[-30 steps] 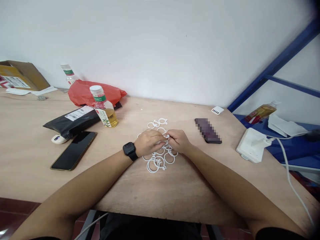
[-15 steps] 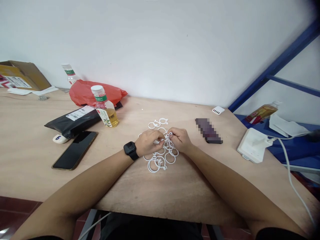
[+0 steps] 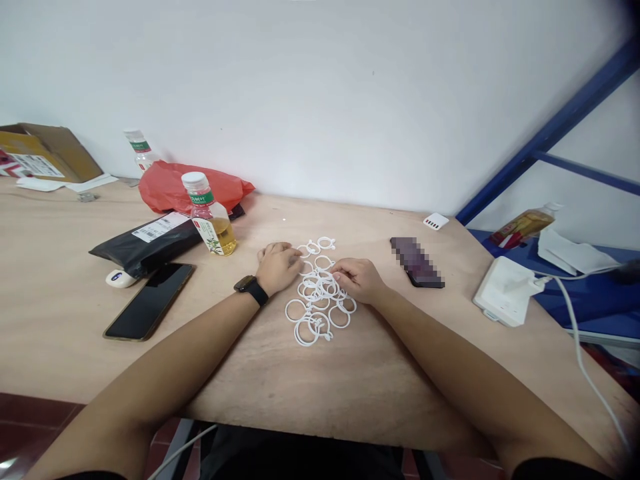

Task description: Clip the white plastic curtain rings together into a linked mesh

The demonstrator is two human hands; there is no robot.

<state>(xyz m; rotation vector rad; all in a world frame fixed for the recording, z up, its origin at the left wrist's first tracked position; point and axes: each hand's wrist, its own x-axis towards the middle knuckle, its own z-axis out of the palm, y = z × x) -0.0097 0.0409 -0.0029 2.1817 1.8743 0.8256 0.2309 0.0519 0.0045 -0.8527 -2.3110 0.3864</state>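
Observation:
A heap of white plastic rings (image 3: pixel 319 297) lies in the middle of the wooden table (image 3: pixel 310 373). My left hand (image 3: pixel 278 265), with a black watch on its wrist, rests at the heap's upper left with fingers curled on a ring near the far loose rings (image 3: pixel 315 247). My right hand (image 3: pixel 357 279) sits at the heap's right side, its fingers pinched on a ring at the top of the pile.
A bottle of yellow liquid (image 3: pixel 209 217), a black parcel (image 3: pixel 145 241), a red bag (image 3: pixel 193 187), a white mouse-like item (image 3: pixel 120 278) and a phone (image 3: pixel 149 300) lie left. A dark phone (image 3: pixel 417 263) lies right, a white charger (image 3: pixel 505 290) with cable farther right. A cardboard box (image 3: pixel 43 152) stands far left.
My hands were pinched together on one ring over the heap. My left hand has moved up and to the left to the far rings; my right hand has lowered onto the pile.

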